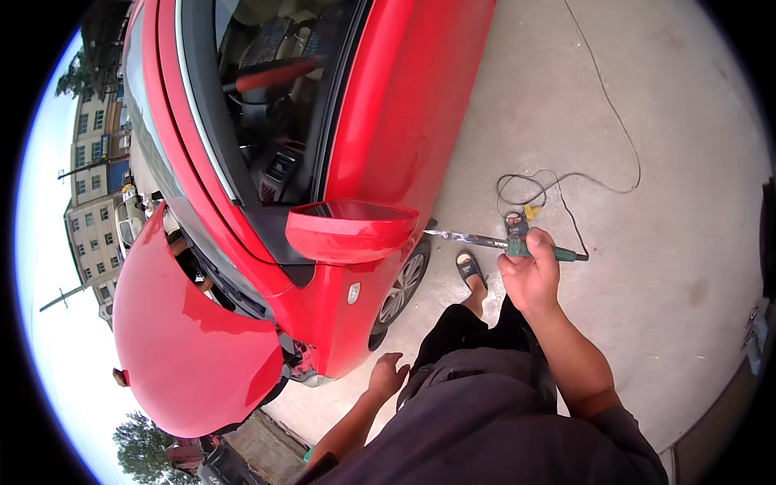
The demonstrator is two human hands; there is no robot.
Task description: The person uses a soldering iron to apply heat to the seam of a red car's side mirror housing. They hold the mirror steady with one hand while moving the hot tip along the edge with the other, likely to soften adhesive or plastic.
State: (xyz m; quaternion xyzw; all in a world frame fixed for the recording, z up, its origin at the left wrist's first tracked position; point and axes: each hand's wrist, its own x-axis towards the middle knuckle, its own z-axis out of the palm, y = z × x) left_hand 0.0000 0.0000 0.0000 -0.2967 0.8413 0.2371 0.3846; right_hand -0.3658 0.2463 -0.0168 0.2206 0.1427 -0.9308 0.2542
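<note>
You stand on a pale concrete floor (pixel 647 323), smooth-looking and marked with a few faint stains, close beside a red car (pixel 396 105). Your right hand (pixel 531 271) is clenched around a green-handled tool (pixel 487 241), which is raised in front of you above the floor; its slim metal shaft points left, towards the car, with its tip near the front wheel (pixel 404 283) as seen from above. A dark cord (pixel 618 121) runs from the back of the handle, lies in loose loops on the concrete and trails off to the far edge. A small yellow piece (pixel 531 212) sits by those loops. Your left hand (pixel 388 376) is released, fingers loosely bent, low near your waist and the car's front end.

Around you it is daylight, outdoors: the car's bonnet (pixel 194 323) stands raised on your left, and beyond are multi-storey buildings (pixel 90 218), a tree (pixel 145 444) and bright sky.
</note>
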